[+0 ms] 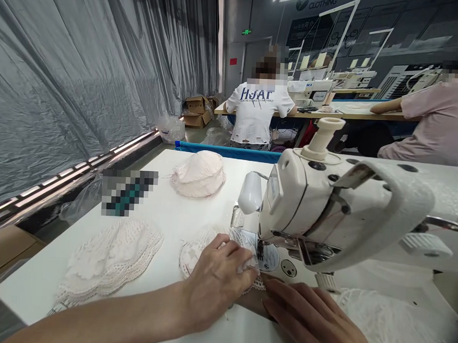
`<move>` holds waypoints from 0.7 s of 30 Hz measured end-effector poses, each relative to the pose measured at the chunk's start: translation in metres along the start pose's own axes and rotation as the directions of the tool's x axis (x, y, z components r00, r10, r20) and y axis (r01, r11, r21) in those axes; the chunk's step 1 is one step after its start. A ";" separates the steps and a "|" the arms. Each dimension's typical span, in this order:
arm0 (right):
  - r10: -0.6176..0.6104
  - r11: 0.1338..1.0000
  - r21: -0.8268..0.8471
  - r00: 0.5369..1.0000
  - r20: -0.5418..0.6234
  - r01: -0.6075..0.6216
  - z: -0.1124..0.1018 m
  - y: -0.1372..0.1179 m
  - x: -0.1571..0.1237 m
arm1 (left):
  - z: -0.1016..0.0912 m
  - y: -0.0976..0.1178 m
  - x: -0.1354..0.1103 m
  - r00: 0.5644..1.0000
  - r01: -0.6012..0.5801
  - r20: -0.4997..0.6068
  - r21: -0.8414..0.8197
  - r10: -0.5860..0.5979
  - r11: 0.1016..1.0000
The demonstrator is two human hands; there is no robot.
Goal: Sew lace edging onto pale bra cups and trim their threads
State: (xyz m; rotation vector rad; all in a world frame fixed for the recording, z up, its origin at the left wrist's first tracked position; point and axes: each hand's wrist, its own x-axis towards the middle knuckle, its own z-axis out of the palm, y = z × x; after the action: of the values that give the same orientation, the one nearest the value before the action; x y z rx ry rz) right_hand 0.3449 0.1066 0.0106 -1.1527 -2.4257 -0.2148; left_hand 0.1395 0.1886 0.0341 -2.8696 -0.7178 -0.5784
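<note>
My left hand (220, 277) has its fingers curled and pressed down on a white lace piece (191, 248) with a scalloped edge, beside the needle area of a white sewing machine (288, 194). The lace reaches up to the presser foot (261, 250). My right hand (313, 317) lies low in front of the machine, fingers stretched out, their tips at the lace's near edge and on a flat brown strip (251, 301). Its thumb is hidden. No object shows inside the right hand.
Stacked lace pieces (113, 257) lie at left, and a pale cup-shaped piece (199, 173) behind. More white lace (393, 320) sits at right. A blurred-out item (129, 193) rests near the table's left edge. Two people (256, 109) sit at tables beyond; cardboard boxes (196, 112) stand behind.
</note>
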 end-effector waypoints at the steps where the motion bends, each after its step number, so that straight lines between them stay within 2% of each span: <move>1: -0.015 1.000 -0.014 1.000 0.005 0.016 0.000 0.000 0.000 | -0.001 0.000 0.000 1.000 -0.003 0.005 0.001 0.003 1.000; 4: -0.057 0.997 -0.057 0.998 0.003 0.057 0.002 0.001 0.001 | -0.002 0.001 0.002 1.000 -0.013 0.011 0.014 0.013 1.000; 9: -0.054 0.995 -0.086 0.998 -0.036 0.051 0.009 0.001 -0.003 | -0.002 0.002 0.003 1.000 -0.017 0.014 0.025 0.017 1.000; 16: -0.037 0.996 -0.079 0.999 -0.001 0.036 0.009 0.014 -0.009 | -0.003 0.008 -0.004 0.998 -0.027 -0.048 0.036 0.028 0.999; 18: -0.011 0.998 -0.055 1.000 0.006 0.011 0.010 0.017 -0.009 | -0.005 0.012 -0.007 0.994 -0.029 -0.103 0.033 0.032 0.999; 21: 0.112 0.993 0.023 0.994 -0.005 -0.112 0.011 0.017 -0.005 | -0.007 0.018 -0.011 0.987 -0.049 -0.155 0.006 0.050 0.999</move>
State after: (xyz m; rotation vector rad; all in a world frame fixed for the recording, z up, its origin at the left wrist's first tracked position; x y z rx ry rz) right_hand 0.3569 0.1173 -0.0020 -1.2715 -2.3431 -0.1556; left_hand 0.1371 0.1668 0.0355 -2.7919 -0.6207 -0.7831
